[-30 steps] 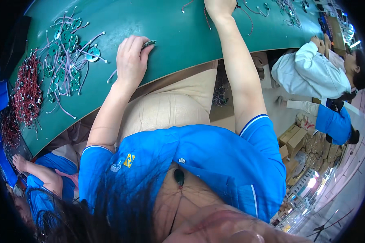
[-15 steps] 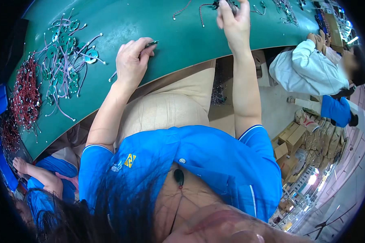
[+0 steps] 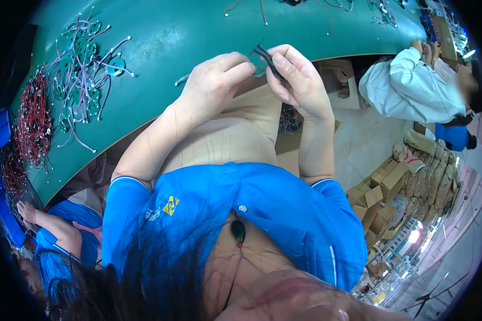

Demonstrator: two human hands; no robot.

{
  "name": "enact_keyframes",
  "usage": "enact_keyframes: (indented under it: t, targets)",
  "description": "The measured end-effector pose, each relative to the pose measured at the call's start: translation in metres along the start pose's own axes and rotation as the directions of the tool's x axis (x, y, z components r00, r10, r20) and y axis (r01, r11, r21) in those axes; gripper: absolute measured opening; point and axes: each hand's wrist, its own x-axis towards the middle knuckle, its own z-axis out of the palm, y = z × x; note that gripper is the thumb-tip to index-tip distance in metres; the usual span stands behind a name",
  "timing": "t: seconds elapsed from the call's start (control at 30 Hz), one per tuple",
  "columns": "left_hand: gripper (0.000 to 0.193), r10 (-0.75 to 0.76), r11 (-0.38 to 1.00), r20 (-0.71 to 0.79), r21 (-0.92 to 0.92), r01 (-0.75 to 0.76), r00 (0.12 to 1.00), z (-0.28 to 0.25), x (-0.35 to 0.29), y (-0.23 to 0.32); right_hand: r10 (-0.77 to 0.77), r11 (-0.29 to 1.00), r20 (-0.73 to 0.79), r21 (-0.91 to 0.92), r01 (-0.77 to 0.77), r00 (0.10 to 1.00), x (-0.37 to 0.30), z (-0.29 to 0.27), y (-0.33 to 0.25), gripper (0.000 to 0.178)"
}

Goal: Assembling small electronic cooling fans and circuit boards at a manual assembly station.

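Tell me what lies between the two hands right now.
A thin black wire piece, pinched by the right hand and met by the left hand's fingertips; head view.

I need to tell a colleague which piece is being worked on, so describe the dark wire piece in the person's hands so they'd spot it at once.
Start at the green table and follow its near edge to the middle, where both hands meet. Pinched in the right hand, with the left hand at it, is a thin black wire piece. Unlike the red and pale bundles left of it, it is held up off the table.
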Motion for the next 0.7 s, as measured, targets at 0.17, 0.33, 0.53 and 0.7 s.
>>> enact_keyframes:
  t: [0.17,0.33,0.53,0.7]
  targets:
    - [0.020,-0.115,0.991,0.075,-0.054,0.119,0.991,-0.001,-0.010,0.005,-0.041,0.999,-0.125,-0.011,0.040,0.991,-0.005,0.001,0.011,0.017]
    - [0.020,-0.025,0.999,0.025,0.035,0.024,0.999,0.001,-0.013,0.007,0.077,0.997,0.034,-0.018,-0.077,0.996,-0.011,-0.009,0.017,0.015]
    - [0.013,-0.242,0.930,0.194,-0.232,0.284,0.951,-0.002,-0.019,0.004,-0.043,0.986,0.028,-0.157,0.047,0.999,-0.009,-0.010,0.020,0.023]
    - [0.003,-0.396,0.205,0.617,-0.663,0.720,0.680,-0.008,-0.024,0.000,-0.130,0.956,0.075,-0.256,0.145,0.989,-0.006,-0.015,0.028,0.033]
